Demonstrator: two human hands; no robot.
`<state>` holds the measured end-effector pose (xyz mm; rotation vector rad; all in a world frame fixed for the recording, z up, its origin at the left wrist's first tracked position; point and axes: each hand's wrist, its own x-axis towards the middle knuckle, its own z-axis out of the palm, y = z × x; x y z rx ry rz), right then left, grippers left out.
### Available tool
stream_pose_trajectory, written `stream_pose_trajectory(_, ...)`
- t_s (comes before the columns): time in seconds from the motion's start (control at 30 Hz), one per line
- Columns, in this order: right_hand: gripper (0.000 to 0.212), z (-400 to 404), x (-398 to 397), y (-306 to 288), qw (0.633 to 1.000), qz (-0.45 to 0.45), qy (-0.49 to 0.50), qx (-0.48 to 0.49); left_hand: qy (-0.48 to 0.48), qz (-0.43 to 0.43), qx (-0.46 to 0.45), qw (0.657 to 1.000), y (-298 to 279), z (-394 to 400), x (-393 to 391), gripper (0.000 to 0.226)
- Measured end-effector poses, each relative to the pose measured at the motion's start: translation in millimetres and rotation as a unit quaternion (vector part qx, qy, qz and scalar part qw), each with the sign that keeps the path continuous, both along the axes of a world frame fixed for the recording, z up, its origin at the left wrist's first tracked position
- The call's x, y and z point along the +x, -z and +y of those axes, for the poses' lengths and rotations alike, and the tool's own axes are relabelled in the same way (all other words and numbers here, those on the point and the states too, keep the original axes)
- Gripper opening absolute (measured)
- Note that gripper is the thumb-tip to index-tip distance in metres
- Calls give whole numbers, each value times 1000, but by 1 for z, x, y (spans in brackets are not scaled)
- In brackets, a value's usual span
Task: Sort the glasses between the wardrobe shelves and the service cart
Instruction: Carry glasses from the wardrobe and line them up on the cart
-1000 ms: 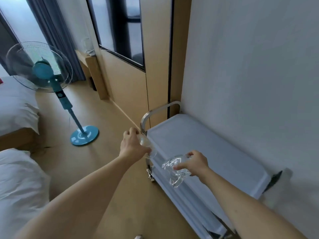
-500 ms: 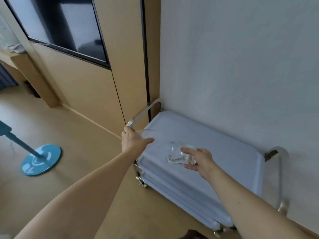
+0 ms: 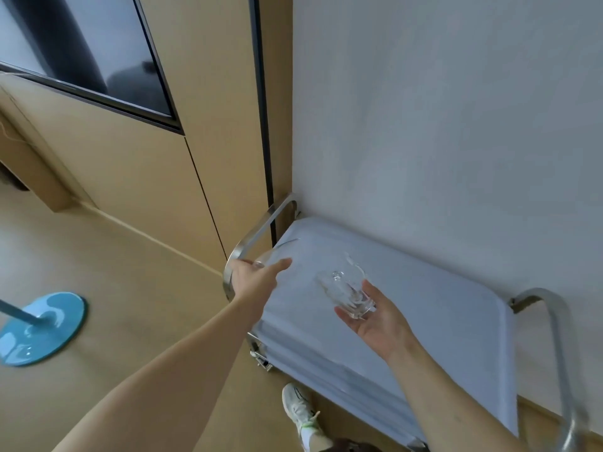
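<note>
The service cart (image 3: 440,337), its top covered in pale cloth, stands against the white wall. My left hand (image 3: 253,282) is at the cart's near left corner, beside the steel handle (image 3: 261,230). Its fingers curl round a clear glass (image 3: 272,256) that is hard to make out, and its thumb points over the cloth. My right hand (image 3: 378,321) is palm up over the middle of the cart top. It holds a second clear glass (image 3: 347,293) by its base between thumb and fingers, tilted away from me. No wardrobe shelves are in view.
Wooden panels (image 3: 202,132) with a dark window (image 3: 81,50) rise left of the cart. A blue fan base (image 3: 39,327) sits on the wooden floor at the left. My white shoe (image 3: 300,414) is by the cart's front edge. Another steel handle (image 3: 554,321) arches at the cart's right end.
The view has swung right and closer to the cart. Both hands have moved over its top, each still carrying its glass, and my right hand has turned palm up.
</note>
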<state>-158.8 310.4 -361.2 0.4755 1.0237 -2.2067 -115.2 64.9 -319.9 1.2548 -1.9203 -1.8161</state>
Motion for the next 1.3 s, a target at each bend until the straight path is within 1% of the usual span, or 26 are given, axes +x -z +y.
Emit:
stream_pose_trajectory(0.07, 54, -8, -15, 6, 998, 19, -19, -53, -5, 3, 13, 1000, 5, -6, -17, 70)
stream_pose_trajectory(0.1, 54, -12, -22, 8, 997, 25, -28, -74, 0, 2, 21, 1000, 8, -11, -26, 76)
stream_pose_trajectory(0.17, 63, -20, -37, 10, 992, 42, -51, -108, 26, -4, 46, 999, 13, -18, -45, 90)
stream_pose_trajectory(0.23, 74, -25, -51, 11, 986, 63, -84, -128, 63, -10, 73, 995, 19, -25, -63, 96)
stream_pose_trajectory(0.3, 88, -28, -67, 13, 984, 75, -104, -126, 87, -22, 91, 992, 25, -28, -79, 90)
stream_pose_trajectory(0.37, 104, -30, -83, 16, 983, 83, -120, -108, 92, -30, 112, 989, 31, -28, -95, 78)
stream_pose_trajectory(0.43, 107, -29, -96, 17, 982, 95, -137, -86, 89, -30, 142, 985, 39, -26, -107, 74)
stream_pose_trajectory(0.53, 103, -28, -105, 22, 983, 91, -152, -40, 68, -14, 236, 969, 50, -23, -118, 80)
stream_pose_trajectory(0.57, 102, -28, -105, 25, 984, 84, -152, -33, 63, -11, 264, 962, 54, -23, -120, 75)
stream_pose_trajectory(0.6, 99, -28, -103, 29, 985, 79, -150, -32, 62, -10, 284, 957, 58, -23, -121, 62)
stream_pose_trajectory(0.63, 92, -29, -101, 32, 986, 76, -144, -35, 65, -16, 293, 954, 62, -24, -122, 45)
stream_pose_trajectory(0.67, 83, -30, -99, 34, 987, 77, -135, -40, 72, -27, 295, 952, 65, -26, -122, 34)
stream_pose_trajectory(0.7, 75, -31, -97, 37, 988, 79, -125, -44, 83, -38, 293, 952, 66, -28, -123, 33)
stream_pose_trajectory(0.77, 68, -33, -92, 41, 991, 80, -104, -38, 112, -60, 280, 952, 69, -31, -124, 46)
stream_pose_trajectory(0.87, 61, -36, -86, 45, 996, 63, -60, -22, 134, -70, 272, 950, 67, -34, -125, 43)
stream_pose_trajectory(0.9, 59, -37, -85, 44, 997, 56, -48, -25, 138, -68, 275, 949, 65, -37, -125, 49)
stream_pose_trajectory(1.0, 57, -41, -87, 45, 998, 26, -17, -50, 178, -64, 292, 938, 64, -43, -125, 83)
stream_pose_trajectory(1.03, 58, -42, -88, 45, 998, 14, -5, -62, 191, -66, 296, 934, 65, -44, -125, 87)
stream_pose_trajectory(1.1, 61, -43, -91, 46, 997, -4, 21, -73, 189, -67, 308, 930, 65, -45, -123, 91)
stream_pose_trajectory(1.13, 59, -44, -93, 46, 997, -9, 31, -69, 187, -70, 305, 931, 65, -45, -123, 92)
stream_pose_trajectory(1.23, 43, -47, -102, 44, 999, -10, 36, -38, 205, -85, 276, 935, 66, -45, -127, 93)
stream_pose_trajectory(1.3, 32, -51, -111, 44, 1000, -6, 25, 5, 210, -86, 255, 940, 67, -47, -130, 94)
